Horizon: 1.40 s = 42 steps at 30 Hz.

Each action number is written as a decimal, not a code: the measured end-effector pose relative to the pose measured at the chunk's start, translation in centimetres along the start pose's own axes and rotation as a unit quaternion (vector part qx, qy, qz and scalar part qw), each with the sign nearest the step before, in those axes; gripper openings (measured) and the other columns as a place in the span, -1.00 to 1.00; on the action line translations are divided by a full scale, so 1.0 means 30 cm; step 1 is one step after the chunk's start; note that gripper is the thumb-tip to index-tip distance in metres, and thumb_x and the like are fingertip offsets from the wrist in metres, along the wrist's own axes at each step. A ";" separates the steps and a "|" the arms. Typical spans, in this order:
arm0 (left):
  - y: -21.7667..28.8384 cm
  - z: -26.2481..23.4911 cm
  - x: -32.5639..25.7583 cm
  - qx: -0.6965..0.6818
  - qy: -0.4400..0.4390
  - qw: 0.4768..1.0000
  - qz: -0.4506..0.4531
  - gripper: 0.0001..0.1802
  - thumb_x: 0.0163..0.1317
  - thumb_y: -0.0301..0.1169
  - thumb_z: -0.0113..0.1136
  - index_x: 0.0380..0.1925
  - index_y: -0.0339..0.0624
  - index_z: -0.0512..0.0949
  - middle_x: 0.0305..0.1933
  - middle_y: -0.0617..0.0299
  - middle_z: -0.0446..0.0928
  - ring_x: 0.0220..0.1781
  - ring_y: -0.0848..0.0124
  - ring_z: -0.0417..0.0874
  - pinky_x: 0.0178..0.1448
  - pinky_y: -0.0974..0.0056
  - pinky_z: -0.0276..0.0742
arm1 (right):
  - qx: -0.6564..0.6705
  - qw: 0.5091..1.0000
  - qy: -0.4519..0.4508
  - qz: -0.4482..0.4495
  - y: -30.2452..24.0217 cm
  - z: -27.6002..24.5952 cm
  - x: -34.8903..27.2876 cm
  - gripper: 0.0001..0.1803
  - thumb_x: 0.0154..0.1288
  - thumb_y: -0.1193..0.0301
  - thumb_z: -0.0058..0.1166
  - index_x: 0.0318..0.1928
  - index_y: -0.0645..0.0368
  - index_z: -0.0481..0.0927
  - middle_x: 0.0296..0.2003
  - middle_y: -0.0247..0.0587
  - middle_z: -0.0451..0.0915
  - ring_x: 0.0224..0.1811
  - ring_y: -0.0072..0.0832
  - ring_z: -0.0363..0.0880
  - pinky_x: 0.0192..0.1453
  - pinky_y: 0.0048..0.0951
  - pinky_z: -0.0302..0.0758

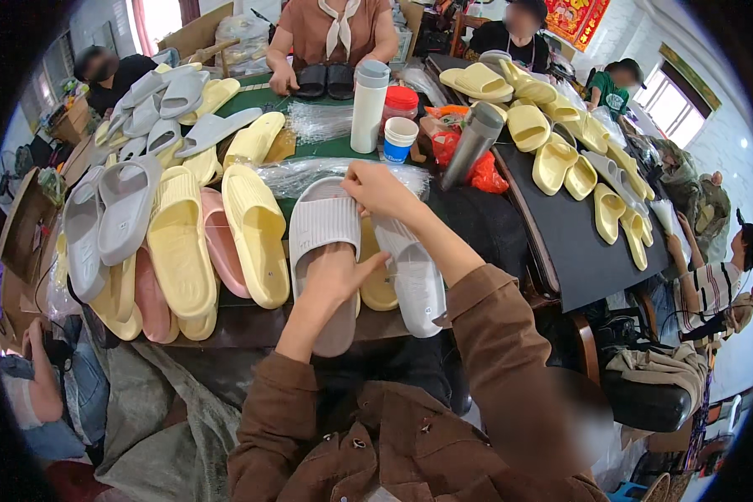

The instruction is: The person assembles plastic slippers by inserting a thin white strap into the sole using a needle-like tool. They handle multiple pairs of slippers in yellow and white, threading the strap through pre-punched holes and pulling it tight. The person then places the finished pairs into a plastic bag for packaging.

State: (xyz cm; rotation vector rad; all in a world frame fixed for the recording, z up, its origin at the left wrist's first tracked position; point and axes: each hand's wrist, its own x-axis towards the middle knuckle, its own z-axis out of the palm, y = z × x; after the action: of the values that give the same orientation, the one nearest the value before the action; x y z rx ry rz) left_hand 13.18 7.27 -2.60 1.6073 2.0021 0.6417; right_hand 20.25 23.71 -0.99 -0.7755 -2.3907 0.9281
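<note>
A grey ribbed slide slipper (325, 216) is held upright in front of me at the table's near edge. My left hand (333, 272) reaches into it from the heel end; its fingers are hidden under the strap and its thumb sticks out to the right. At the strap's upper right edge, my right hand (381, 188) has its fingers pinched together; whatever may be between them is too small to see. Below my right wrist lies a second grey slipper (417, 280). Partly covered behind the held one is a yellow slipper (380, 289).
Yellow slippers (180, 243), grey slippers (130, 205) and a pink slipper (223, 243) are heaped on the left. Beyond stand a white bottle (370, 109), a paper cup (399, 140) and a tilted grey flask (474, 144). A person handles black slippers (326, 81) across the table.
</note>
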 end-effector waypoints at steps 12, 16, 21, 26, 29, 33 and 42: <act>0.018 -0.046 -0.196 -0.003 0.381 0.874 0.300 -0.74 0.09 -0.53 0.25 -0.17 -0.29 0.56 -0.19 0.04 0.58 -0.22 0.06 0.58 -0.12 0.12 0.50 | 0.175 0.971 0.160 0.010 -0.028 -0.062 -0.132 -0.82 0.36 0.39 0.04 -0.20 0.28 0.48 -0.46 -0.30 0.58 -0.50 -0.67 0.48 -0.42 -0.60 0.40; 0.054 -0.114 -0.060 -0.028 0.390 0.873 0.292 -0.80 0.10 -0.57 0.20 -0.22 -0.28 0.59 -0.20 0.05 0.60 -0.20 0.05 0.59 -0.10 0.10 0.50 | 0.185 0.968 0.168 -0.011 -0.033 -0.053 -0.155 -0.82 0.36 0.39 0.04 -0.21 0.29 0.47 -0.47 -0.27 0.57 -0.47 -0.62 0.51 -0.40 -0.56 0.44; 0.024 -0.100 0.152 -0.061 0.319 0.916 0.233 -0.85 0.18 -0.52 0.14 -0.25 -0.29 0.59 -0.28 -0.01 0.61 -0.25 0.03 0.60 -0.11 0.07 0.50 | 0.213 0.965 0.151 -0.031 -0.054 -0.019 -0.150 -0.81 0.34 0.40 0.06 -0.23 0.31 0.46 -0.49 -0.24 0.57 -0.47 -0.58 0.55 -0.39 -0.52 0.48; 0.029 -0.081 0.176 -0.138 0.270 0.934 0.189 -0.86 0.21 -0.51 0.13 -0.26 -0.32 0.58 -0.39 -0.05 0.60 -0.37 0.07 0.62 -0.21 0.16 0.51 | 0.193 0.966 0.169 -0.040 -0.026 -0.029 -0.157 -0.87 0.31 0.48 0.07 -0.23 0.30 0.48 -0.43 -0.23 0.59 -0.42 -0.56 0.59 -0.32 -0.50 0.51; 0.006 -0.086 0.166 -0.186 0.272 0.929 0.171 -0.88 0.23 -0.50 0.12 -0.29 -0.33 0.57 -0.45 0.01 0.60 -0.44 0.23 0.63 -0.27 0.26 0.49 | 0.255 0.949 0.164 -0.081 -0.033 -0.026 -0.159 -0.89 0.35 0.49 0.04 -0.19 0.28 0.48 -0.31 -0.28 0.55 -0.27 -0.61 0.58 -0.17 -0.56 0.54; -0.016 -0.081 0.180 -0.227 0.270 0.924 0.148 -0.88 0.25 -0.50 0.10 -0.29 -0.34 0.56 -0.48 0.08 0.58 -0.46 0.45 0.58 -0.29 0.31 0.48 | 0.259 0.953 0.127 -0.088 -0.020 -0.042 -0.154 -0.90 0.34 0.56 0.00 -0.17 0.31 0.52 -0.27 -0.25 0.59 -0.22 -0.54 0.61 -0.10 -0.49 0.56; -0.001 -0.066 0.170 -0.196 0.272 0.925 0.179 -0.90 0.19 -0.51 0.13 -0.33 -0.33 0.54 -0.43 0.08 0.54 -0.44 0.33 0.56 -0.27 0.28 0.46 | 0.129 0.976 0.166 -0.054 -0.002 -0.031 -0.171 -0.84 0.26 0.53 0.08 -0.18 0.31 0.61 -0.32 -0.23 0.65 -0.28 -0.53 0.62 -0.17 -0.50 0.55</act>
State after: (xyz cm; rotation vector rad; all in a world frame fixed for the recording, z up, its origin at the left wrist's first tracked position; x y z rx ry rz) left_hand 10.94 12.14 -1.52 1.6659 1.7546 1.6714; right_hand 24.55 20.79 -1.39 -0.6379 -1.9570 0.9579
